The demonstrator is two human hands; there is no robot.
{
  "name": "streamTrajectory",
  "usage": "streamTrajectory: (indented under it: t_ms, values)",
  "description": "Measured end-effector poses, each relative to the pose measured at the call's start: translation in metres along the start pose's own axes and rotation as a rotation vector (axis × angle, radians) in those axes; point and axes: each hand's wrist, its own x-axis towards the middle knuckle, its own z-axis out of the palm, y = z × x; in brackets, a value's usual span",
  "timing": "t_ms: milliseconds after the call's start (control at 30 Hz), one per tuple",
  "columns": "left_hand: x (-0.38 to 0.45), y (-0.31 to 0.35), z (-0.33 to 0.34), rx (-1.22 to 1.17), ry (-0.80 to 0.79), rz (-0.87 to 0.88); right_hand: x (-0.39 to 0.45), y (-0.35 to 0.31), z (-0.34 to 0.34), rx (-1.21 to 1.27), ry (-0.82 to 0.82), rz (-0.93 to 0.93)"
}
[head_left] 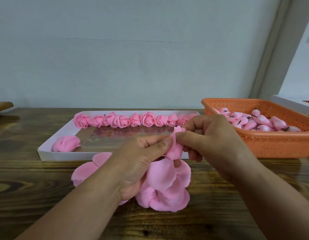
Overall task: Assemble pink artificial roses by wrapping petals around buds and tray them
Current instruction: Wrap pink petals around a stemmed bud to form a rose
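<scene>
Both hands meet above the table (pixel 254 174), working one bud (pixel 174 149) – left hand (pixel 141 160) has thumb and forefinger pinched on the petal edge at the bud's top, right hand (pixel 214 141) curls its fingers (pixel 195 154) round the bud from the other side. Hanging below them is a cluster of loose petals (pixel 165 186), apparently joined to the bud, though the joint is hidden by the fingers. More petals (pixel 87 170) lie on the table left of the wrist. The white tray (pixel 46 153) behind holds a back row of finished roses (pixel 132 120) plus one rose (pixel 66 143) at its near left corner; the orange basket (pixel 275 144) right holds spare buds (pixel 259 121). To wrap well – keep the bud pinned, pull each petal snug, overlap edges evenly, don't crease.
</scene>
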Motion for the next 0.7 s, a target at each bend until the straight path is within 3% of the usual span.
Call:
streamTrajectory:
  t_ms: [300, 567, 700]
  values:
    - [0.001, -0.0037, -0.0026, 0.074, 0.008, -0.03, 0.001, 0.0038, 0.0058, -0.05, 0.041, -0.006]
    - [0.0027, -0.0026, -0.0047, 0.097, 0.021, -0.052, -0.0006, 0.0013, 0.0019, 0.079, -0.136, 0.012]
    - [0.0006, -0.0021, -0.0033, 0.068, -0.005, -0.093, 0.001, 0.0028, -0.0013, 0.052, -0.148, 0.038]
